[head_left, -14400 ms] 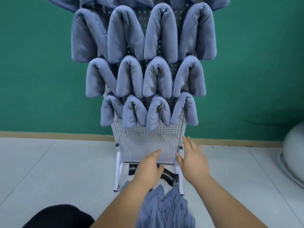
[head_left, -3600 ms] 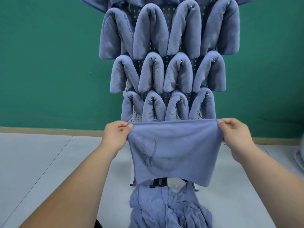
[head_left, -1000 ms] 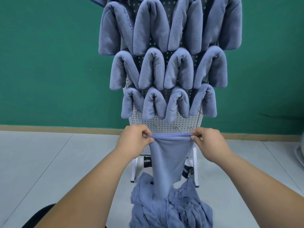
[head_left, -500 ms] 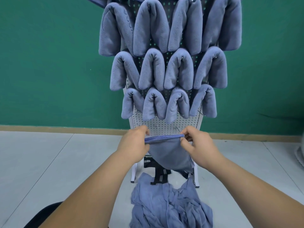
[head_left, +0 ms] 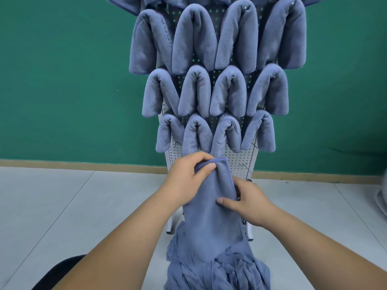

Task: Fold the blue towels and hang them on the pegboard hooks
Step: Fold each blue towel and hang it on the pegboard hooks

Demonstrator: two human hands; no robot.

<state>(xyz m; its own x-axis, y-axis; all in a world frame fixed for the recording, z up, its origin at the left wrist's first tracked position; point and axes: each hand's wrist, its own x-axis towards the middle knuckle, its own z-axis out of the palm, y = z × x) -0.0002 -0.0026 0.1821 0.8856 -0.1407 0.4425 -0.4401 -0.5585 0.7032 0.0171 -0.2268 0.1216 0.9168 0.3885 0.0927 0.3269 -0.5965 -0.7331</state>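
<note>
A folded blue towel (head_left: 211,216) hangs as a narrow strip in front of the white pegboard (head_left: 236,162). My left hand (head_left: 186,178) pinches its top edge between thumb and fingers. My right hand (head_left: 249,201) grips the strip's right side lower down, thumb on the front face. Several folded blue towels (head_left: 194,91) hang on the pegboard's hooks in rows above my hands. Bare hooks (head_left: 245,165) show on the board's lower right part. The strip's lower end reaches the pile of loose blue towels (head_left: 217,268) on the floor.
The pegboard stands on white legs (head_left: 170,222) on a pale tiled floor, against a green wall (head_left: 62,80) with a tan skirting strip. A dark shape (head_left: 56,273) lies at the bottom left. A white object (head_left: 382,197) pokes in at the right edge.
Half a second ago both hands held the towel's top edge level. Now the left hand alone holds the top, and the right hand has slid down the side; the towel hangs long.
</note>
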